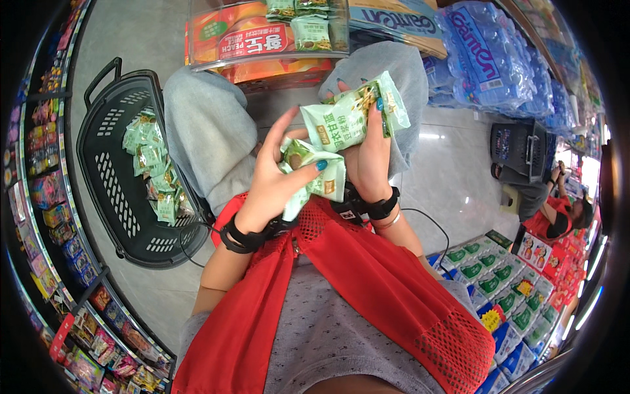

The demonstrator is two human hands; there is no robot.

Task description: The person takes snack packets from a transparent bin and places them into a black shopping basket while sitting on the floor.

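Observation:
Two hands meet above the lap, in the middle of the head view. My left hand [278,180] grips a small pale green snack packet [315,170], with the thumb across its front. Another pale green packet [339,118] lies in my right hand [371,162], its thumb on the packet's crimped end; part of a further packet seems to show behind it. The two held packets touch or overlap. A black plastic shopping basket [115,197] stands on the floor at the left with several like packets [150,157] inside. More packets [312,33] lie in a clear plastic bin [268,61] ahead.
Peach juice cartons [236,29] are under and behind the clear bin. Shrink-wrapped water bottles [492,59] are stacked at the upper right. Snack shelves [54,197] line the left side. Another person [553,212] sits at the far right near a dark basket [519,150]. Boxed goods [497,280] stand at lower right.

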